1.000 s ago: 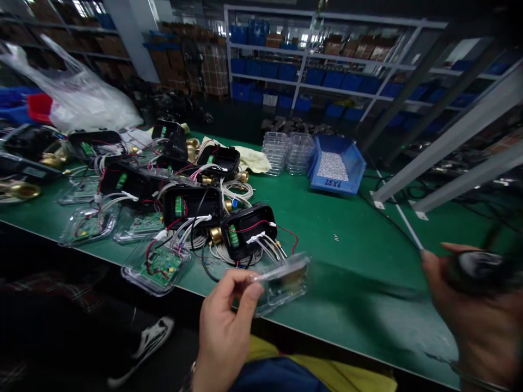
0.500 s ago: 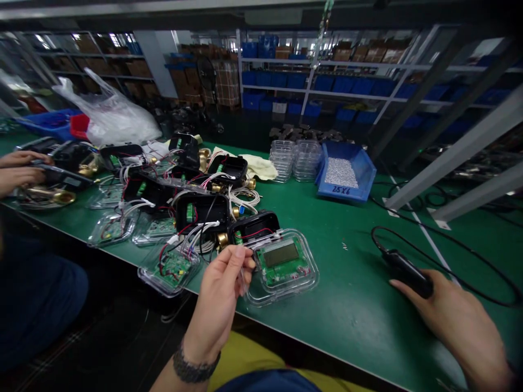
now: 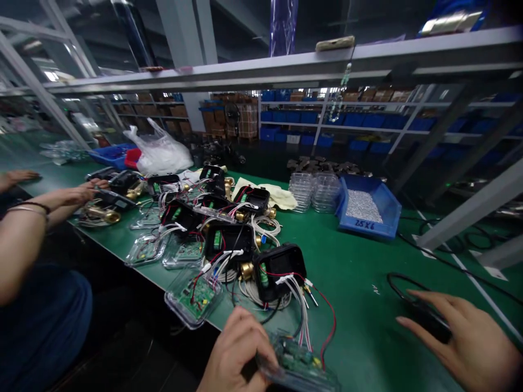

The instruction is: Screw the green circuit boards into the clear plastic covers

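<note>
My left hand (image 3: 241,351) is closed on the edge of a clear plastic cover with a green circuit board (image 3: 300,356), tilted at the table's front edge. White and red wires run from this board to an open black meter housing (image 3: 281,269) with a brass fitting. My right hand (image 3: 469,332) is over a black corded hand tool (image 3: 431,321) on the table, thumb and fingers apart; the palm hides part of the tool. Left of my left hand lies another wired board in a clear cover (image 3: 194,296).
Several more black housings (image 3: 229,242) with cables crowd the left. Stacked clear covers (image 3: 300,191) stand behind, beside a blue bin (image 3: 370,228) of small metal pieces. A co-worker's hands (image 3: 77,196) are busy at the far left. A metal shelf beam (image 3: 245,73) crosses overhead.
My left hand has turned the covered board over and brought it nearer, so its wired side shows. The fingers of my right hand have spread away from the hand tool. The view has tilted up.
</note>
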A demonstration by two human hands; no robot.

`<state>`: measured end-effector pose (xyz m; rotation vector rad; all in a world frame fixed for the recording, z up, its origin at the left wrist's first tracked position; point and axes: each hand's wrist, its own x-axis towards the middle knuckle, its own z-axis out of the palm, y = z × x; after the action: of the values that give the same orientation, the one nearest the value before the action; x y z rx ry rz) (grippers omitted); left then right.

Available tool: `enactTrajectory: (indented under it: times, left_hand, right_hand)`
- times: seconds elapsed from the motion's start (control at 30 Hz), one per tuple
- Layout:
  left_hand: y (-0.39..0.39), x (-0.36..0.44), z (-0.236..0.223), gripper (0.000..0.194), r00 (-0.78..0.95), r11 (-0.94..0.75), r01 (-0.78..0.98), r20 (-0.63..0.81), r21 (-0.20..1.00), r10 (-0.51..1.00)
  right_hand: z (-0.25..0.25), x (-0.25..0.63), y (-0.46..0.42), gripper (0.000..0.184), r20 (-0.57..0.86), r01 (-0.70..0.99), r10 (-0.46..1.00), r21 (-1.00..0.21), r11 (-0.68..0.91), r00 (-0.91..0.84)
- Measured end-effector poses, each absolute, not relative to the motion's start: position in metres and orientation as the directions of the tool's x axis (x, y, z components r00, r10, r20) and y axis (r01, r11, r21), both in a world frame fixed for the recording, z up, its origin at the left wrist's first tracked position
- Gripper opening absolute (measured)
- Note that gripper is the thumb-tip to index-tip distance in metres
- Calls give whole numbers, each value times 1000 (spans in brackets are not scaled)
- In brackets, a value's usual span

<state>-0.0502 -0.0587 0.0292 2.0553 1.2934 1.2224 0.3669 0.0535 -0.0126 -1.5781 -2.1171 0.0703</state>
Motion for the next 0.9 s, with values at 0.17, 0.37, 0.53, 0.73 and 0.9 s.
enactTrajectory:
  times: [0.17, 0.37, 0.53, 0.73, 0.9]
  left_hand:
    - [-70, -98, 18, 27, 127, -356, 823, 466, 443, 875]
    - [-79, -137, -14, 30, -137, -107, 947, 681, 304, 720]
    - [-53, -131, -28, 90, -344, 168, 930, 610, 328, 714]
    - [-20, -134, -25, 102, -450, 352, 889, 415, 293, 791]
    - [1, -151, -23, 91, -468, 403, 884, 407, 238, 785]
  right_hand:
    - [6, 277, 72, 64, 129, 776, 839, -329, 539, -528]
    - [1, 198, 119, 121, -97, 609, 715, -609, 508, -692]
    - [-4, 157, 137, 144, -60, 475, 659, -743, 472, -750]
    - [-15, 133, 122, 128, 11, 247, 700, -932, 267, -714]
    - [-47, 120, 117, 129, 43, 173, 777, -966, 193, -628]
